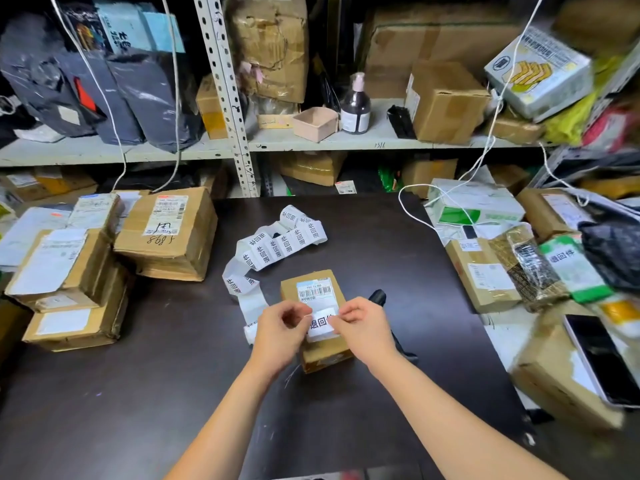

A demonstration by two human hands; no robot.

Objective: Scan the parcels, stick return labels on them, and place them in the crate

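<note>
While the dark table [173, 393] holds stacked boxes [69, 271] on both sides, our small parcel [325, 355] lies near centre, just nearer than the label strip [277, 244]. Our left hand [277, 330] and right hand [360, 323] each pinch an end of one return label [320, 323] over it, grip narrow. Lowered unevenly, it may crease or cover the barcode sticker [314, 289] beyond. It reads 退回件; a box [166, 233] at left bears a handwritten 898.

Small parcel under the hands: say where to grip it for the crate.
Grip the small parcel across its two long sides at the near end, from above. It lies flat and narrow; the return label covers its middle and the scanner lies close on its right.
</note>
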